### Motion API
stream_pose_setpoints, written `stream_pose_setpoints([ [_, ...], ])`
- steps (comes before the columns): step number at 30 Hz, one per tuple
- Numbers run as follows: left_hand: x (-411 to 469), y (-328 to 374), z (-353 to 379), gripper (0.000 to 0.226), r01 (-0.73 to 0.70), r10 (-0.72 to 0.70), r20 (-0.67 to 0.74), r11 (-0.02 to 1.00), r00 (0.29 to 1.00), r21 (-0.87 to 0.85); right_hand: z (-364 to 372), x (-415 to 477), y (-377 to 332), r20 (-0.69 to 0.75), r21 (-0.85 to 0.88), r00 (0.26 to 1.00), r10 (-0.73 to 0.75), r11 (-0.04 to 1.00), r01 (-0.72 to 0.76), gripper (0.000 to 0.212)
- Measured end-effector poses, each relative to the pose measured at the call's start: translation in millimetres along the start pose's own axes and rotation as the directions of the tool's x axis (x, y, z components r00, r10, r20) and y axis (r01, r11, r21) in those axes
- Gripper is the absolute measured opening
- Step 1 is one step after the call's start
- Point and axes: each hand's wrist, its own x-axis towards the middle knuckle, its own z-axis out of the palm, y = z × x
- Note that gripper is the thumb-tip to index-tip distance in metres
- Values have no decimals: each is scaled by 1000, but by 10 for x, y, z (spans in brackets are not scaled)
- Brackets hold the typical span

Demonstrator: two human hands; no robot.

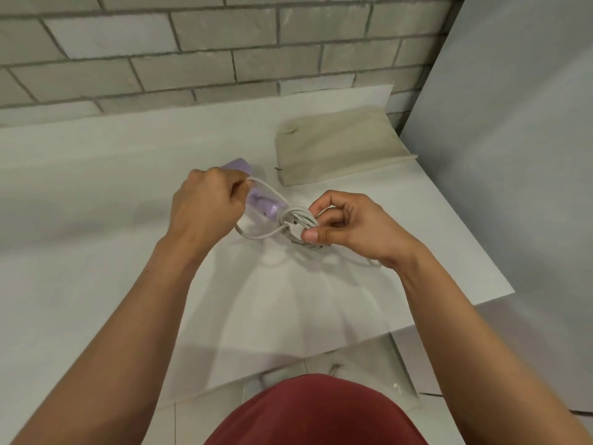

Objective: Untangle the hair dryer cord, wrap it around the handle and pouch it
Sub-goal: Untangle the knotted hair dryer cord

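A lilac hair dryer [261,202] lies over the middle of the white table [96,194], its barrel partly hidden behind my left hand [205,203]. The white cord [296,220] is coiled in several turns around the handle end. My left hand grips the dryer and pinches one strand of cord near the barrel. A loose loop hangs below it. My right hand [343,224] pinches the coiled bundle between thumb and fingers. The beige fabric pouch [340,142] lies flat on the table behind my hands, untouched.
A grey brick wall [192,49] runs along the table's far side. A plain grey panel [513,123] stands at the right. The table's right edge and front corner drop to a tiled floor [353,367]. My red clothing fills the bottom of the view.
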Motion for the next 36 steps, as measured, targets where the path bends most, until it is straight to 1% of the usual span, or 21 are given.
stream_pose_setpoints([
  [2,-22,57,-5,22,-36,36,10,999,999,28,-19,8,18,13,-16,1000,10,1000,-9,27],
  [3,-33,103,-14,26,-101,101,3,995,995,18,-30,4,27,20,-22,1000,12,1000,-11,27],
  [4,-35,148,-29,38,-189,189,14,982,982,3,-41,-1,35,24,-27,1000,12,1000,-12,27],
  [5,-29,190,-46,49,-291,291,47,957,956,-11,-53,-6,43,26,-26,1000,10,1000,-10,27],
  [6,-13,229,-68,55,-388,387,93,922,917,-8,-67,-9,50,28,-20,1000,7,1000,-6,27],
  [7,16,265,-82,53,-476,471,140,879,871,5,-78,-9,58,31,-11,1000,2,1000,-1,26],
  [10,104,336,-108,29,-664,639,233,747,733,43,-107,-6,64,52,8,999,-8,1000,8,26],
  [11,124,342,-119,24,-695,666,233,716,708,64,-116,-4,67,53,14,999,-9,1000,9,26],
  [12,139,342,-128,22,-702,672,224,707,706,92,-126,-2,72,46,26,999,-12,1000,10,26],
  [13,145,342,-128,24,-688,661,203,717,722,113,-140,1,76,34,41,999,-16,999,15,26],
  [16,132,329,-70,38,-576,563,130,808,816,124,-197,33,69,3,33,1000,-28,999,28,28],
  [18,131,276,-35,43,-471,464,84,875,882,110,-230,39,72,2,7,1000,-30,1000,30,27],
  [21,130,138,-65,39,-285,288,-15,954,957,96,-257,22,98,5,18,1000,-23,1000,23,27],
  [24,99,59,-90,32,-131,136,-56,988,989,88,-228,42,63,19,21,1000,-24,999,24,30],
  [26,97,22,-80,27,-60,59,11,997,998,48,-213,75,35,20,15,999,-28,1000,27,30],
  [28,108,0,-61,21,-60,56,88,997,995,42,-217,95,33,22,7,999,-29,1000,29,27],
  [30,108,29,-51,19,-159,155,84,986,984,47,-230,87,44,31,-3,999,-22,1000,23,25],
  [32,109,112,-63,34,-348,345,87,937,935,26,-231,71,53,43,-19,999,-17,1000,17,24],
  [33,121,165,-75,43,-454,449,128,891,884,8,-227,69,58,45,-21,999,-18,1000,19,24],
  [34,142,220,-79,45,-551,543,173,834,821,-4,-224,69,64,44,-15,999,-21,1000,22,24],
  [36,191,311,-60,34,-704,686,238,710,688,-13,-224,70,80,41,-7,999,-29,1000,29,25],
])
